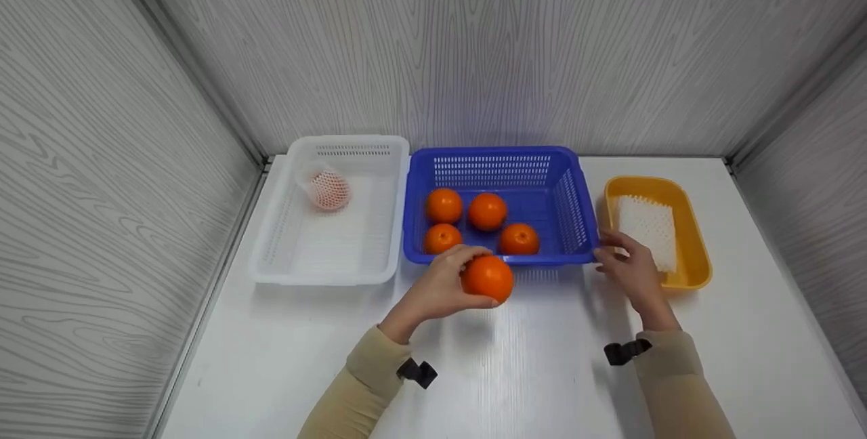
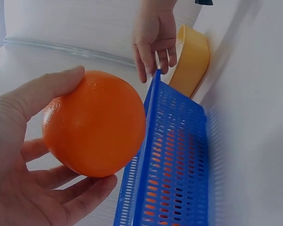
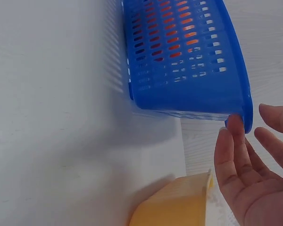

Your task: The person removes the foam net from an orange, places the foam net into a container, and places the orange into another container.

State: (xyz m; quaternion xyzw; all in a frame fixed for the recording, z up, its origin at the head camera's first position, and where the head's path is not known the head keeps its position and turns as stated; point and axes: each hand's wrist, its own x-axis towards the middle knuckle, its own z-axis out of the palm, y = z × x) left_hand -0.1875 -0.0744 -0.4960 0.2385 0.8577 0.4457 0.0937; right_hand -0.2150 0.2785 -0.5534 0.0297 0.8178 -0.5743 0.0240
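Observation:
My left hand (image 1: 439, 288) grips an orange (image 1: 487, 280) just in front of the blue basket (image 1: 501, 259), thumb and fingers curled round its left side. In the left wrist view the held orange (image 2: 95, 123) sits beside the basket's perforated wall, apart from it. My right hand (image 1: 631, 268) is at the basket's front right corner. Its fingertips (image 3: 236, 123) touch the underside of the rim, while the thumb stands off from it. Several oranges (image 1: 487, 212) lie inside the blue basket, mostly to its left and middle.
Left of the blue basket stands a white basket (image 1: 325, 278) holding one fruit in a foam net (image 1: 330, 190). On the right, a yellow bin (image 1: 689, 249) contains white foam netting (image 1: 647, 230). Wood-grain walls (image 1: 433, 53) enclose the white table (image 1: 515, 371) behind and at both sides.

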